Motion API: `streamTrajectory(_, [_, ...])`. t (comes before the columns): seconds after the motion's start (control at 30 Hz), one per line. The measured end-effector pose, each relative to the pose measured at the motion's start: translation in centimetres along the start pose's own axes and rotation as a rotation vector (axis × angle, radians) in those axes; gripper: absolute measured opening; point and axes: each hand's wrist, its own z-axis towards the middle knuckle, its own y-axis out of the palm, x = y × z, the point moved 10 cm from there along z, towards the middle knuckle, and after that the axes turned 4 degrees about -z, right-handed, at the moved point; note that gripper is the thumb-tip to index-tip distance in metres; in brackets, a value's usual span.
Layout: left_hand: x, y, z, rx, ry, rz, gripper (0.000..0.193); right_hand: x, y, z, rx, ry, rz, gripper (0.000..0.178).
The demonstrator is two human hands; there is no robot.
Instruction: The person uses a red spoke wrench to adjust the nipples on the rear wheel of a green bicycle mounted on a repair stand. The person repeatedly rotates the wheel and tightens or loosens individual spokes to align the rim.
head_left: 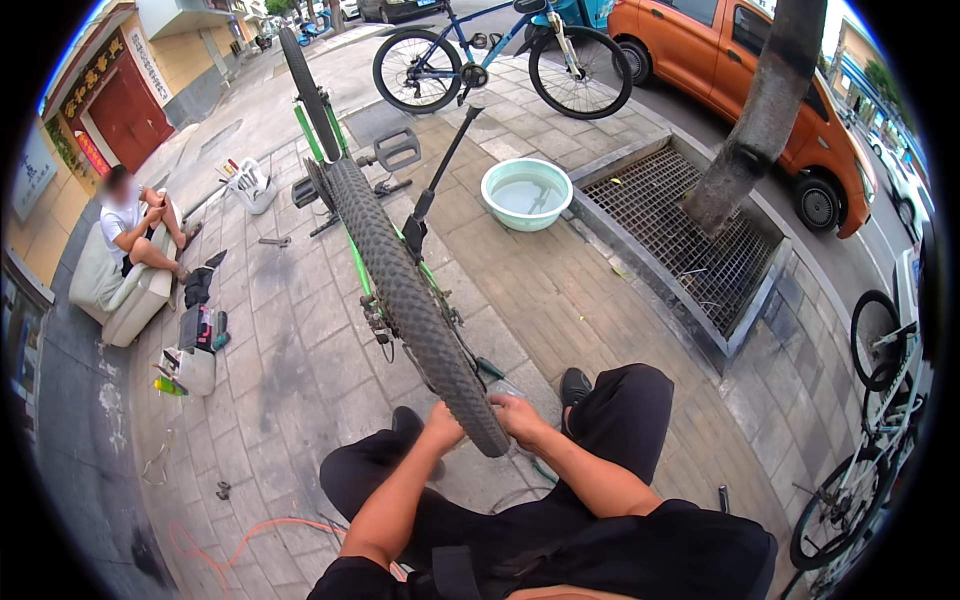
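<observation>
A bicycle with a green frame (358,262) stands upside down in front of me, its near wheel's knobby black tyre (405,300) pointing toward my lap. My left hand (443,425) is at the left side of this wheel, its fingers mostly hidden behind the tyre. On the other side, my right hand (515,418) has its fingers curled in close to the wheel; what they grip, if anything, is too small to make out. The black kickstand (440,170) sticks up, and a pedal (397,150) shows beyond the tyre.
A pale green basin (527,195) of water stands beside the tree grate (690,230). Leftward are a white tool bucket (250,188), another white container (190,370) and an orange hose (245,535). A person sits on a sofa (140,300). A blue bicycle (470,60) stands ahead; parked bicycles (845,505) line the right.
</observation>
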Motion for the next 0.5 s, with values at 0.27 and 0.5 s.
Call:
streamTrajectory(0.27, [-4.8,0.6,-2.2,-0.123,-0.531,-0.641,0.034,-1.7,1.8,-1.6,-0.230,0.155,0.227,0.050])
streamTrajectory(0.5, [3.1,-2.2,-0.3,0.074,-0.186,0.187,0.035,-1.0,-0.3,-1.1,-0.140,0.042,0.067,0.038])
